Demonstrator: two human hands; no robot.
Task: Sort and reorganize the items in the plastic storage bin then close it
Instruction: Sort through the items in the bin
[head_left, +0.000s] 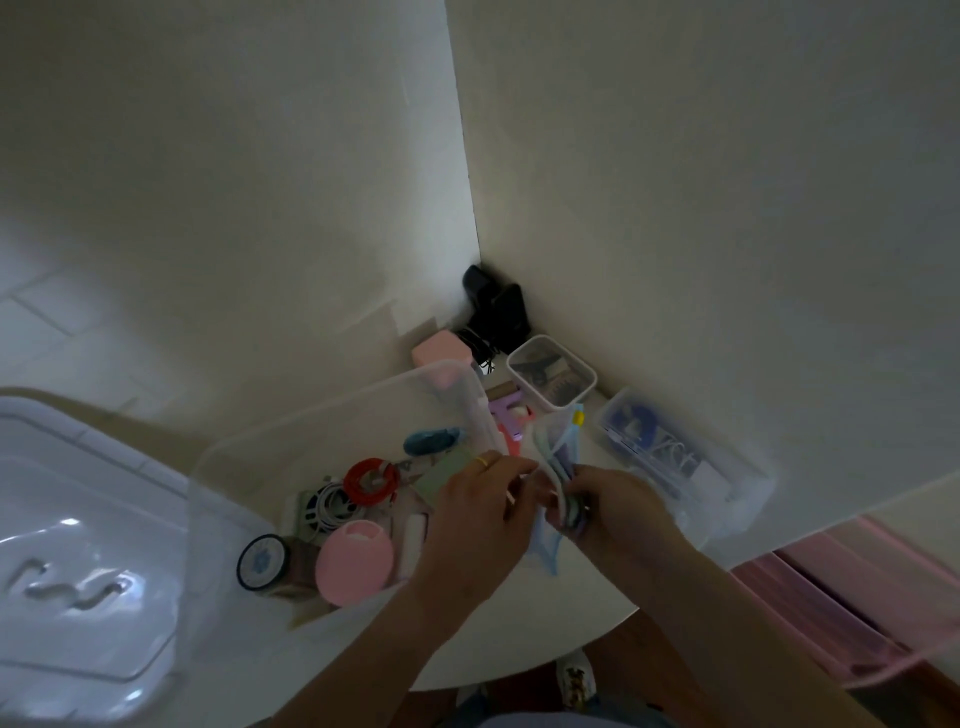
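An open clear plastic storage bin (332, 410) stands on a white table. Inside lie a red coiled cable (370, 480), white cables (330, 506), a round pink case (354, 561), a black-rimmed round thing (262, 562) and a blue oval thing (431, 440). Its clear lid (78, 530) lies at the left. My left hand (475, 512) and my right hand (615, 506) together hold a clear zip pouch with a blue edge (558, 452) just right of the bin; both pinch it. Small items show inside the pouch.
A white-rimmed small box (550, 376) and a clear box with blue contents (675, 457) sit by the right wall. A pink box (441, 351) and black devices (496, 306) fill the corner. A pink drawer unit (852, 597) stands lower right.
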